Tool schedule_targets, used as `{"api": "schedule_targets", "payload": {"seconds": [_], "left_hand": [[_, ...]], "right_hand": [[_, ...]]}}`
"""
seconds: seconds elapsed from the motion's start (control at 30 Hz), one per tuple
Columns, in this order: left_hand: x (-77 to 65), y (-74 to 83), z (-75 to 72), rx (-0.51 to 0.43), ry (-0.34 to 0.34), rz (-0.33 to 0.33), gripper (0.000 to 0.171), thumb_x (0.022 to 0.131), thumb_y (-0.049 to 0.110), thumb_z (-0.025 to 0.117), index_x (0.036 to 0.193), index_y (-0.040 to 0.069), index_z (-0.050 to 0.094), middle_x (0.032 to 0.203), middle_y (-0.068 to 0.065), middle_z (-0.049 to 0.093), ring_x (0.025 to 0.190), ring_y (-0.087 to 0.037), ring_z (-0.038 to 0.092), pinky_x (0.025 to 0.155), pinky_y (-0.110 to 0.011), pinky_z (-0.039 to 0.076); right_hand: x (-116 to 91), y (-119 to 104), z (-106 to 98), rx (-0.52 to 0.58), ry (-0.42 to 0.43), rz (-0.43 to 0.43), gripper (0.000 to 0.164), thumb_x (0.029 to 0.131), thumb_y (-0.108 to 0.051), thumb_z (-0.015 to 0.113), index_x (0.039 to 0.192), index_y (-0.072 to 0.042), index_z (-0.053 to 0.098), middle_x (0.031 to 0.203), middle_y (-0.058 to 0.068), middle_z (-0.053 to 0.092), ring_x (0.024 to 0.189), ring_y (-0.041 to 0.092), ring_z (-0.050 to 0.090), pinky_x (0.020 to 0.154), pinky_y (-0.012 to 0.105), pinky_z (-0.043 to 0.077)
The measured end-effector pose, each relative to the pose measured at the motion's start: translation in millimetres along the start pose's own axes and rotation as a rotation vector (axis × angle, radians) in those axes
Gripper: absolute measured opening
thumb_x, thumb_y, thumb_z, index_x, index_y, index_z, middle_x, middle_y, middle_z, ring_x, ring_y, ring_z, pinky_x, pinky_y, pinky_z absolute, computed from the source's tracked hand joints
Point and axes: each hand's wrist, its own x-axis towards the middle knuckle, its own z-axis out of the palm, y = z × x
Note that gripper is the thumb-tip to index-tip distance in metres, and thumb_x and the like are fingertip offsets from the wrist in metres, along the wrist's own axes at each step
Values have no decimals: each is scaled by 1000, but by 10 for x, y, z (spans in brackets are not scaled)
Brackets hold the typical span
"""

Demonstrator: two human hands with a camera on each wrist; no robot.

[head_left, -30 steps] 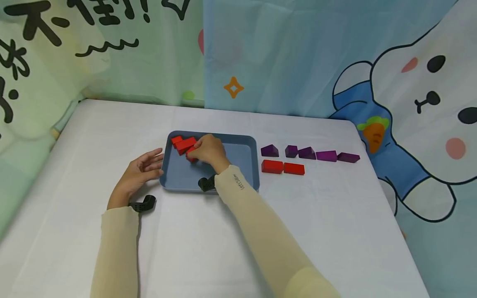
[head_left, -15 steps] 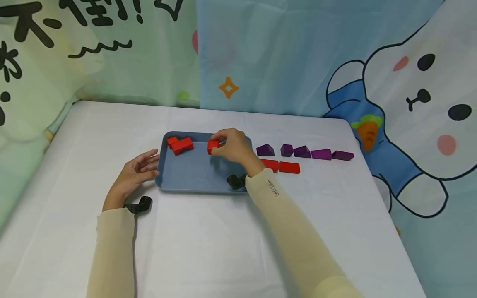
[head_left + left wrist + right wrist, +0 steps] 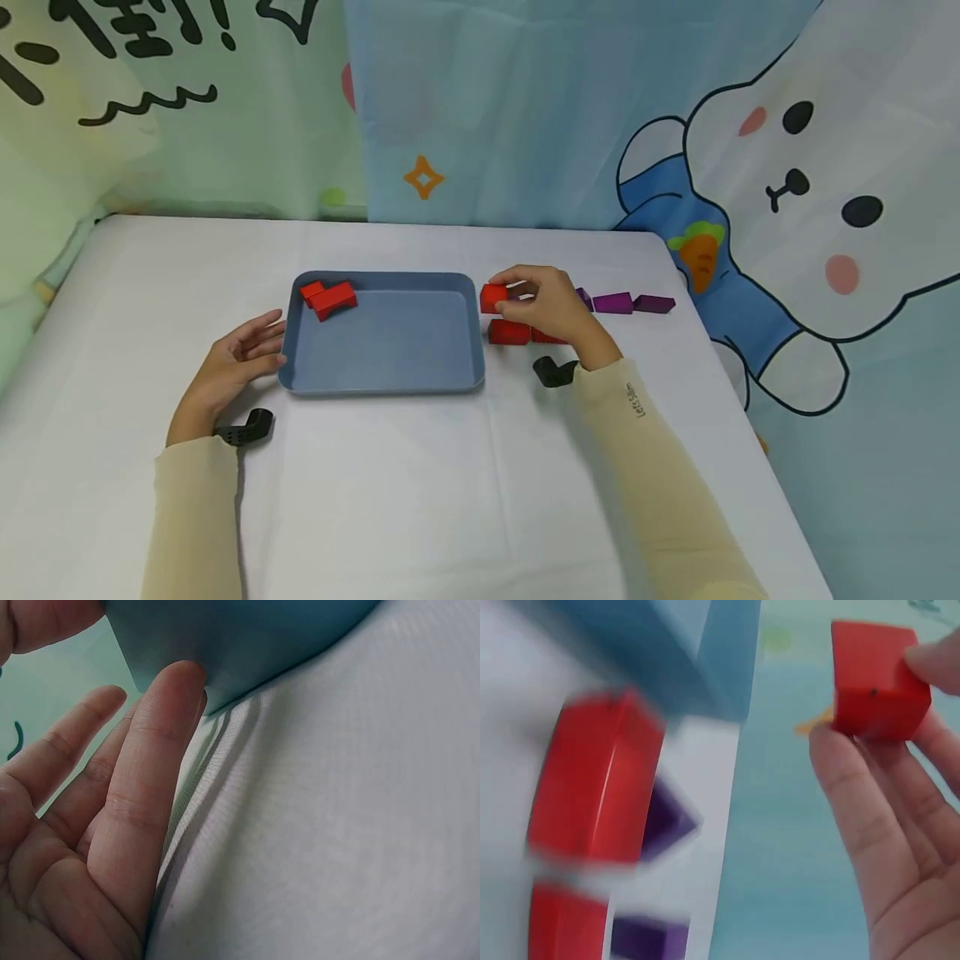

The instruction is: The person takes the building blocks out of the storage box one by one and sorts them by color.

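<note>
My right hand (image 3: 551, 312) pinches a red block (image 3: 492, 298) between thumb and fingers, just beyond the right edge of the blue-grey tray (image 3: 382, 358). In the right wrist view the held block (image 3: 874, 671) is raised above the table. Two more red blocks (image 3: 335, 301) lie against each other in the tray's far left corner. My left hand (image 3: 232, 367) rests at the tray's left side with its fingers extended. Its fingertips are at the tray wall (image 3: 217, 645) in the left wrist view; whether they press on it I cannot tell.
On the table right of the tray, two red blocks (image 3: 508, 332) lie in a row nearer me. Behind them runs a row of purple blocks (image 3: 612, 303), partly hidden by my right hand. A printed curtain (image 3: 510, 108) hangs behind the white table (image 3: 390, 492).
My right hand has taken a red block from the group in the tray and carried it right, past the tray's right edge. The left hand stays beside the tray.
</note>
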Motion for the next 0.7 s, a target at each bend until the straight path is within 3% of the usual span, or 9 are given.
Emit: {"api": "schedule_targets", "payload": {"seconds": [0.17, 0.33, 0.4, 0.6, 0.7], "left_hand": [[-16, -12, 2, 17, 9, 10, 80, 100, 2, 72, 169, 1, 32, 158, -11, 54, 112, 12, 62, 93, -13, 54], [-41, -25, -14, 11, 10, 19, 79, 99, 2, 72, 168, -1, 32, 144, 9, 60, 111, 12, 63, 92, -13, 54], [-46, -27, -17, 12, 9, 19, 80, 100, 2, 72, 168, -1, 32, 141, 13, 60, 111, 12, 63, 92, -12, 54], [-38, -14, 0, 15, 12, 9, 80, 99, 1, 72, 168, -2, 31, 137, 17, 60, 109, 13, 63, 91, -12, 54], [-28, -7, 18, -4, 10, 17, 80, 99, -1, 71, 168, -3, 31, 131, 23, 62, 108, 13, 64, 90, -12, 54]], "right_hand": [[-166, 225, -267, -18, 18, 11, 37, 97, 2, 71, 134, 6, 70, 136, 27, 68, 118, 45, 70, 103, 51, 58], [-299, 405, -488, -25, 46, 8, 37, 97, 4, 72, 134, 9, 70, 134, 29, 69, 117, 46, 71, 93, 27, 61], [-345, 482, -568, -50, 57, 21, 38, 97, 4, 73, 135, 8, 70, 133, 29, 69, 118, 44, 70, 93, 24, 60], [-458, 708, -751, -134, 75, 110, 40, 100, 0, 73, 139, 7, 68, 138, 28, 67, 127, 43, 64, 111, 53, 53], [-506, 834, -800, -131, 63, 173, 42, 101, 0, 72, 142, 7, 65, 142, 29, 65, 129, 44, 63, 112, 54, 50]]}}
